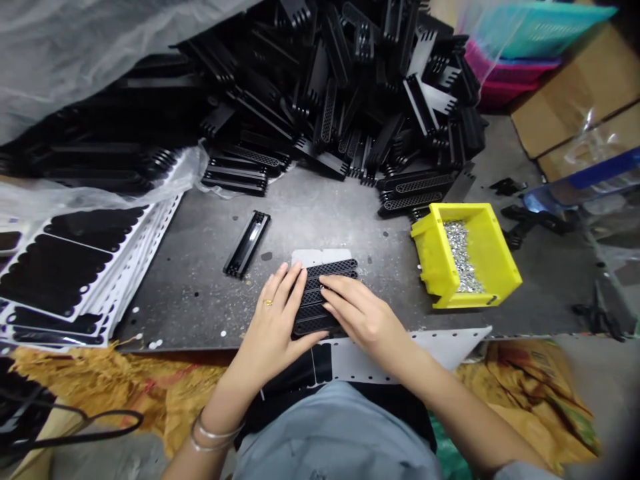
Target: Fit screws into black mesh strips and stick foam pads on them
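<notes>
A black perforated plastic part [325, 293] lies on the grey worktable [200, 267] in front of me, over a white backing sheet [320, 256]. My left hand [273, 320], with a ring and bracelets, rests flat on the part's left side, fingers stretched out. My right hand [357, 310] presses flat on its right side, fingers extended over the slots. Neither hand wraps around anything.
A large heap of black plastic parts [350, 87] fills the back of the table. One narrow black part [247, 243] lies alone at left. A yellow bin of small silvery screws [465, 257] stands at right. Sheets of black stickers [70, 273] lie far left; cardboard boxes [580, 93] far right.
</notes>
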Tool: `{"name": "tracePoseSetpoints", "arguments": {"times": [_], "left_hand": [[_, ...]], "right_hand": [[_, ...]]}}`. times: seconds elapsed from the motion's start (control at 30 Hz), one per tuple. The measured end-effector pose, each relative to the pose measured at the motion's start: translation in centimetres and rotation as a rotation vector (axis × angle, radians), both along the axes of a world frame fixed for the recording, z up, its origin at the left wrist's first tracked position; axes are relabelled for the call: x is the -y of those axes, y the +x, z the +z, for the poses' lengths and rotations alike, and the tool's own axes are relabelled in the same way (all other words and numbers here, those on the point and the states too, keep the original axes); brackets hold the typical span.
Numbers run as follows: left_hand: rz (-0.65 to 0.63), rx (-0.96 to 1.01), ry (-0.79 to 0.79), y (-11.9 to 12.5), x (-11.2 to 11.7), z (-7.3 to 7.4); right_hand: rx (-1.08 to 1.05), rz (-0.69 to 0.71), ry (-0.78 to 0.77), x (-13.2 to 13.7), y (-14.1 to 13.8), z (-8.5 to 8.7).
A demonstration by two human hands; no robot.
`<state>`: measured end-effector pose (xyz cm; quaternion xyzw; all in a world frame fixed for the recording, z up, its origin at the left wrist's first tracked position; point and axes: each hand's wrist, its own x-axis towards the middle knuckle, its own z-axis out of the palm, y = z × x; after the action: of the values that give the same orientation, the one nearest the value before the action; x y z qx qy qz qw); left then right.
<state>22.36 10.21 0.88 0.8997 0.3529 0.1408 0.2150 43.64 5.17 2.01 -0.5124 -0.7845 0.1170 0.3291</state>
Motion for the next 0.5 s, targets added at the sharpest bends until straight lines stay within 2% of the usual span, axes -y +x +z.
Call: {"name": "tracePoseSetpoints", "arguments": {"times": [0.1, 0.2, 0.27, 0.4, 0.5], "left_hand": [[-0.011, 0.025, 0.002, -0.5, -0.1, 0.6], [0.001, 0.123, 0.084, -0.2, -1.3, 1.1], [-0.024, 0.178, 0.159, 0.4, -2.5, 1.4], [-0.126, 0.182, 0.211, 1.7, -4.4, 1.8], [-0.168, 0.152, 0.227, 2.2, -5.0, 2.1]], "right_hand": [[-0.128, 0.014, -0.038, 0.6, 2.2, 0.5], [-0.166, -0.099, -0.075, -0.1, 4.0, 1.4], [-0.121, -0.119, -0.123, -0.8, 4.5, 2.0], [0.028, -0.027, -0.240, -1.6, 4.2, 2.5], [0.095, -0.035, -0.183, -1.9, 4.3, 2.3]]}}
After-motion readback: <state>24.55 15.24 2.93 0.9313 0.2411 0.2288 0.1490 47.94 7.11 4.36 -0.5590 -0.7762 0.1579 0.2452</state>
